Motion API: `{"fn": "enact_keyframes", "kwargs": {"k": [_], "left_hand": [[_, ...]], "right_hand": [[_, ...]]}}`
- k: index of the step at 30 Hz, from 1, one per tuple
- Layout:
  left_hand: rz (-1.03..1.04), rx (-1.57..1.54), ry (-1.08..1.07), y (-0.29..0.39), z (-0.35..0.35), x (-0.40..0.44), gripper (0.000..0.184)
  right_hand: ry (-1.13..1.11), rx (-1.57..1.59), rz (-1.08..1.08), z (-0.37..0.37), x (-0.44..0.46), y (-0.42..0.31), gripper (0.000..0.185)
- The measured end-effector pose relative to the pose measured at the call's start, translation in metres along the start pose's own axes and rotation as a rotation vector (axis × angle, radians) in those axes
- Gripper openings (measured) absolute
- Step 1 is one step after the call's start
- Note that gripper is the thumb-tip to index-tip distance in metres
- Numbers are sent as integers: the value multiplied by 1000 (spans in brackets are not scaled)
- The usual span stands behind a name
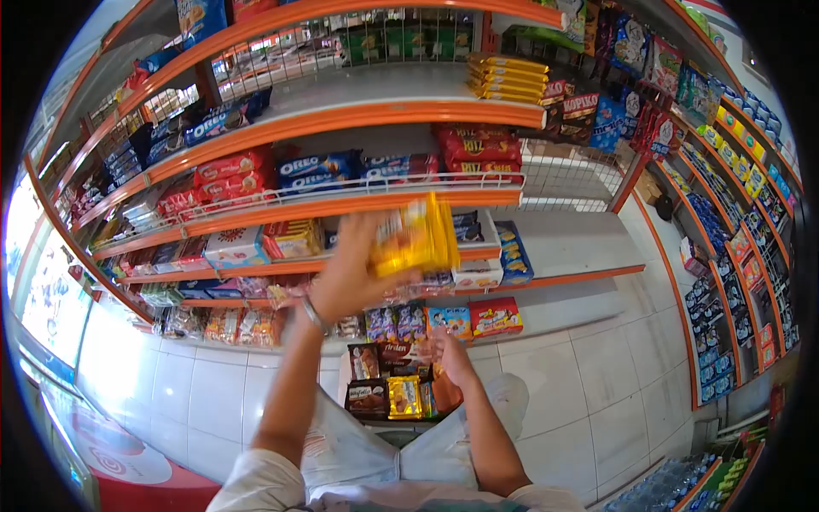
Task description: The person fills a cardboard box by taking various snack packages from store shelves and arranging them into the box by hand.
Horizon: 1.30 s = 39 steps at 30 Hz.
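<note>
My left hand (345,269) is closed on a stack of yellow snack packs (418,235), lifted in front of the middle shelves and slightly blurred. My right hand (452,358) hovers at the right side of an open carton (345,365) between my knees, its fingers partly spread and nothing visible in them. The carton holds brown Wafello packs (367,398), a dark red Arden pack (397,352) and a yellow pack (404,397). On the upper shelf a neat pile of similar yellow packs (509,78) lies at the right end.
Orange-edged shelves (341,117) carry blue Oreo packs (318,171) and red Ritz packs (480,154). Near the floor stand a blue box (450,322) and a red-yellow box (496,317). Another stocked rack (721,282) stands right; a red-and-white cabinet (128,461) is lower left.
</note>
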<state>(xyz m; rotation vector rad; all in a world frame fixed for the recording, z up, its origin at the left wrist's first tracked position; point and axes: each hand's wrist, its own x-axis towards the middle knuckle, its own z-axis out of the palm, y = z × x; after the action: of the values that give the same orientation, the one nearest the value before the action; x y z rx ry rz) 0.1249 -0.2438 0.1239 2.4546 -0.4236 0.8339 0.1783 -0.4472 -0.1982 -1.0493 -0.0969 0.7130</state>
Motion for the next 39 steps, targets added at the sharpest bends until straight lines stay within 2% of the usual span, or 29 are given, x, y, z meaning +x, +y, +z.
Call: {"fn": "enact_keyframes", "kwargs": {"k": [1,2,3,4,5,7,9,10,12,15,16,17,18,19,21,22,24,25,27,28,29,31,32,33,34,35,36,38,39], "left_hand": [[-91,-78,-79,-6,22,-38,78],[-141,-151,-120,-15,49,-77,79],[-198,-226,-171,-24,76,-113,80],[-198,-250,-263,-32,98,-141,80],[-208,-284,-363,-35,120,-175,81],[-199,-323,-414,-41,162,-233,82],[-281,-417,-548,-34,174,-259,84],[-185,-386,-571,-36,179,-264,88],[-188,-364,-524,-44,181,-270,92],[-244,-197,-339,-75,177,-264,99],[-454,-581,-177,-87,181,-270,99],[-655,-969,-4,-101,186,-282,99],[-987,-794,-148,-128,195,-307,79],[-991,-799,-141,-146,202,-321,79],[-1246,-972,-236,-173,215,-335,44],[-1246,-973,-231,-177,224,-343,44],[-938,-479,-109,-180,237,-350,27],[-935,-478,-104,-176,234,-347,27],[-927,-55,-559,-161,220,-337,32],[-876,-50,-763,-160,217,-338,44],[-876,-50,-756,-158,221,-344,44],[-717,51,-989,-148,225,-347,54],[-774,31,-1286,-147,227,-340,71],[-773,33,-1286,-143,226,-339,71],[-603,83,-1348,-137,223,-338,69],[-431,134,-1402,-133,221,-340,67],[-377,125,-1311,-161,263,-381,67],[-403,105,-1339,-150,252,-372,66],[-428,86,-1364,-145,244,-364,66]], "right_hand": [[-46,185,72,29,-24,-39,71],[-234,392,98,21,-20,-36,75],[-315,396,158,7,-15,-28,77],[9,444,76,38,-26,-39,82],[-108,540,187,37,-31,-40,80],[-131,307,609,18,-43,-38,73],[-43,-76,855,-30,-22,14,50],[-36,-70,869,-27,-27,18,50],[-265,-328,672,-17,-37,17,38],[-95,-104,571,6,-32,10,33],[-103,-117,571,7,-25,17,33],[-51,-132,444,1,-17,36,35],[2,-145,317,-4,-10,48,37],[1,-152,322,-1,-9,55,37],[195,-592,420,9,-6,68,43],[324,-871,449,-3,4,95,48],[289,-840,456,4,-3,102,50],[257,-806,470,7,-8,106,53],[239,-740,488,9,-13,108,54],[222,-673,508,8,-13,109,55],[205,-606,530,7,-13,110,56],[221,-668,555,6,-13,115,59],[123,-932,554,6,-13,117,61],[19,-1192,546,5,-14,120,63],[-3,-1336,438,-29,1,165,52],[-2,-1335,435,-21,0,157,52],[14,-1368,406,-4,-5,141,58],[59,-1436,308,5,-8,140,76],[59,-1436,307,2,-7,143,76]]}}
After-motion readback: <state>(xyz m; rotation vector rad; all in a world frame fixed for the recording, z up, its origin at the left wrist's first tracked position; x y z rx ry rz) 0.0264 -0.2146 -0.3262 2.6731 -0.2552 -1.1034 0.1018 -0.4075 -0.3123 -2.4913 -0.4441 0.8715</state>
